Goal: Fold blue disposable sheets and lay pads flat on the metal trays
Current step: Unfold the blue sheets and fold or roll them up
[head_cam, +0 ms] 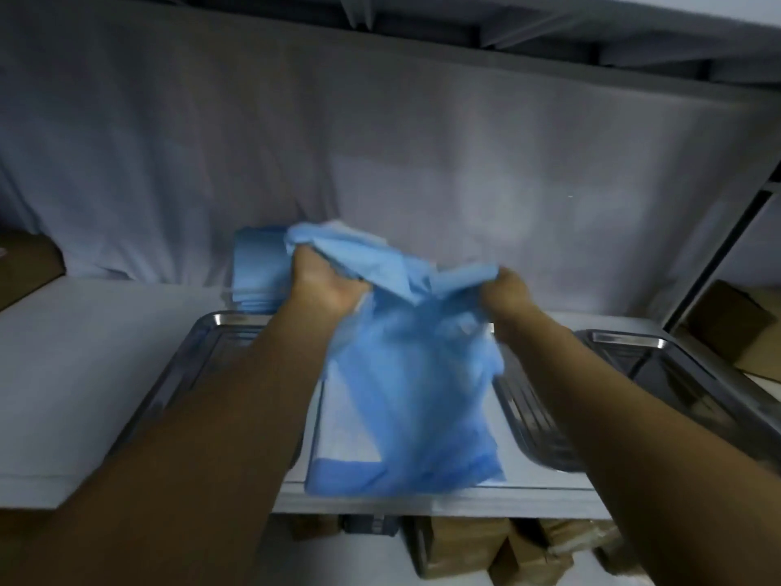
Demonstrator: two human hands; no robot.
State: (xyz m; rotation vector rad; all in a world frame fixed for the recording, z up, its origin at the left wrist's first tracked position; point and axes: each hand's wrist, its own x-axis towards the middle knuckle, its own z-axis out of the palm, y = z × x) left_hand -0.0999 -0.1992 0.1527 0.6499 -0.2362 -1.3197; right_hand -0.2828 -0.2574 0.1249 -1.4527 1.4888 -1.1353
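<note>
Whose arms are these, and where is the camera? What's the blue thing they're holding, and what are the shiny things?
No machine here, just a person. The camera sits on their head and looks down, so you see their own arms reaching out. The left hand and the right hand both grip a crumpled blue sheet, held up above a white shelf. On the shelf lie two shiny metal trays: the left tray and the right tray. Under the sheet lies a white pad with a blue edge. Behind the left hand sits a stack of folded blue sheets. Brown boxes stand below.
</note>
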